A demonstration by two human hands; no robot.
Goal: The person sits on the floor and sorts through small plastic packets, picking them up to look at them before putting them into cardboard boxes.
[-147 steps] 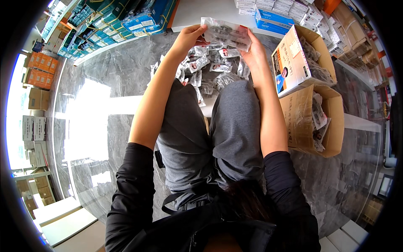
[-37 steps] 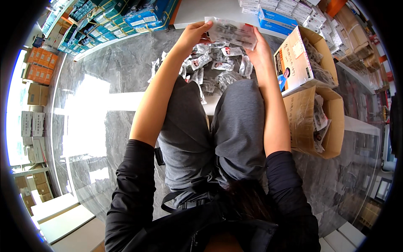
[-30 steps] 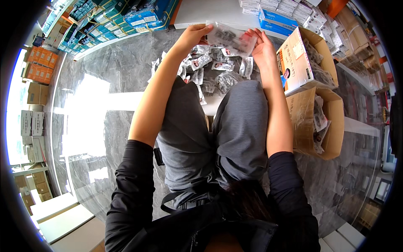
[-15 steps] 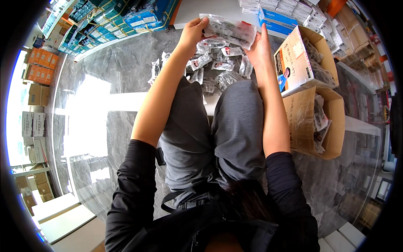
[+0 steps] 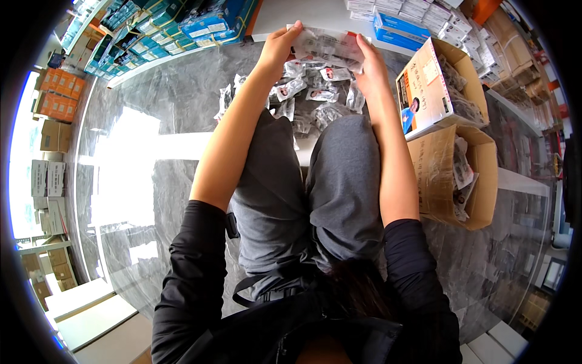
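Nearest to you are your gray trousers (image 5: 344,176), with your knees side by side, and your black sleeves (image 5: 195,261), pushed up to about the elbows. Both bare forearms reach forward past the knees.

Your left hand (image 5: 279,50) grips the left end of a clear plastic bag (image 5: 329,46); its thumb lies at the bag's upper corner. Your right hand (image 5: 371,65) is closed on the right end, with its fingers partly hidden. The bag is stretched between both hands, raised above a pile of small clear packets (image 5: 322,95) lying beyond your knees. The bag's contents are too blurred to identify.

To the right of your right forearm stand two open cartons: a plain brown carton (image 5: 432,170), nearer, and a printed carton (image 5: 418,91) just beyond it. Both contain plastic-wrapped items.

Farther forward, locate the white platform (image 5: 303,18), a blue box (image 5: 400,31) to its right and strapped blue cartons (image 5: 212,27) to its left.
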